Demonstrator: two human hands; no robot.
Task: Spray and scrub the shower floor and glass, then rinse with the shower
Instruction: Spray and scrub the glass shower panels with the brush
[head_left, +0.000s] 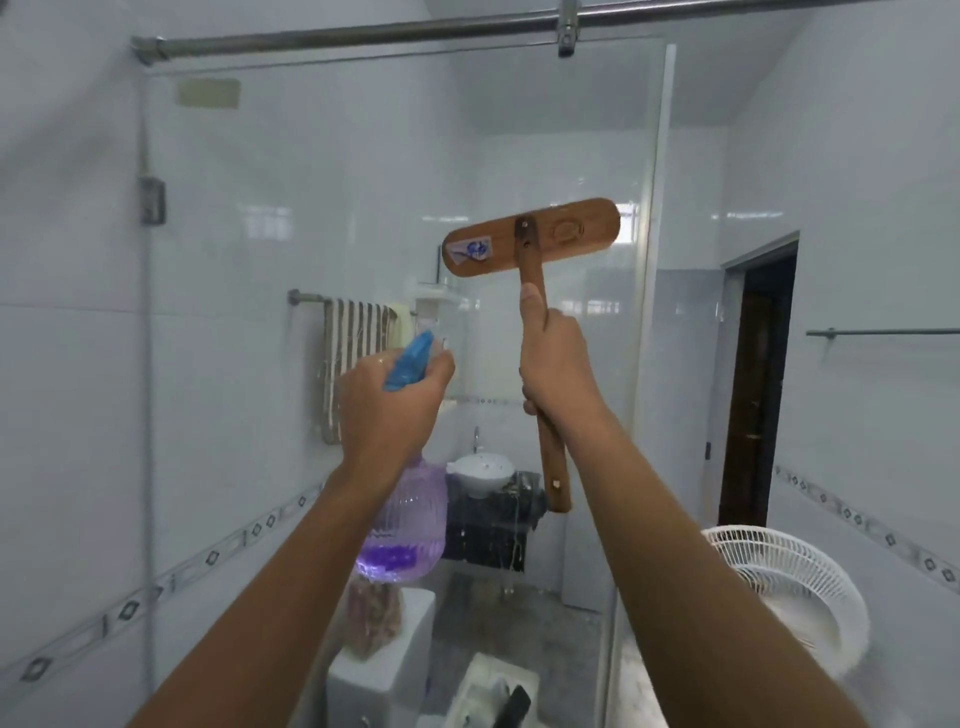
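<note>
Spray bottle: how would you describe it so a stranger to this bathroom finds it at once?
Face the big glass shower panel under the steel rail. In front of it, the left hand holds up the spray bottle. It alone is see-through purple with a blue trigger head, unlike the brown wooden brush beside it.

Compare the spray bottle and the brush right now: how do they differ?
The spray bottle is clear purple plastic with a blue trigger; the brush is brown wood. The left hand grips the spray bottle at its top, body hanging below; the right hand grips the brush mid-handle, head raised above. Both are held up toward the glass.
</note>
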